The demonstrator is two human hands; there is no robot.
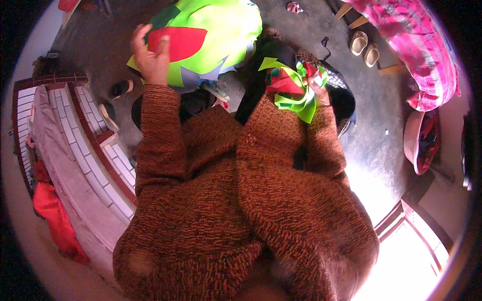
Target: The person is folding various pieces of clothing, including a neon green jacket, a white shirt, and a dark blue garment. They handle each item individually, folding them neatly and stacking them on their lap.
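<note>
My left hand (150, 57) is raised with fingers spread, touching the edge of a large lime-green cloth (221, 30) that has a red leaf-shaped patch (183, 40) and a grey-blue star-shaped piece sewn on it. My right hand (317, 85) grips a crumpled bundle of green and red fabric pieces (293, 88) and is mostly hidden behind it. Both arms wear a rust-brown knitted sweater (241, 200) that fills the middle of the view.
White-tiled steps with red-brown edging (85, 145) run down the left, a red cloth (55, 215) lying beside them. A pink checked cloth (416, 45) and a pair of beige sandals (365, 47) lie at the upper right. A pink basin (412, 143) sits at right on the dark floor.
</note>
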